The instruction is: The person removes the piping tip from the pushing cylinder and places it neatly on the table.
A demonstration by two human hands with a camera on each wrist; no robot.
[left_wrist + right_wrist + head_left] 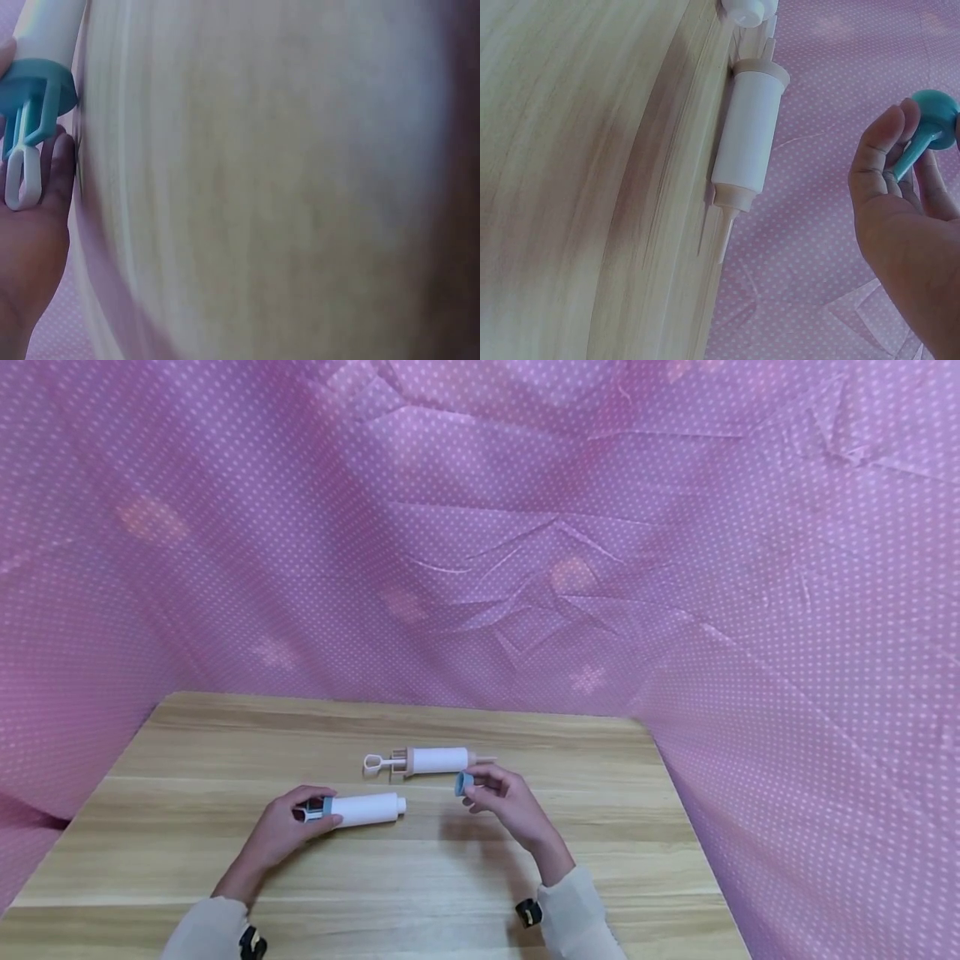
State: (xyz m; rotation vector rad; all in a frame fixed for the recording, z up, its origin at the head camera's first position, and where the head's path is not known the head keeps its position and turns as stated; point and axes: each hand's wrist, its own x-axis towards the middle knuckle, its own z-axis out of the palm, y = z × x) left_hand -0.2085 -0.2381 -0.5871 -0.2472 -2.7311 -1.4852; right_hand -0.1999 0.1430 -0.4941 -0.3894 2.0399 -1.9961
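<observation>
Head view: the left hand (281, 828) grips a smooth white tube (367, 808) at its teal collar (327, 806), over a wood-grained table (390, 893); the right hand (513, 810) pinches a hollow teal nozzle (466, 782), apart from the tube. Beyond lies a white and beige syringe (440, 760). Left wrist: the round collar, then a white loop handle (34, 180). Right wrist: the nozzle's rounded cup narrows to a slim spout (913, 156), near pink dotted cloth (817, 225)

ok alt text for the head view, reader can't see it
A person's left hand grips a white tube with a teal collar, and the right hand holds a small teal cap apart from it. Beyond them a beige-ended tube lies on a wooden table, backed by pink dotted cloth.
</observation>
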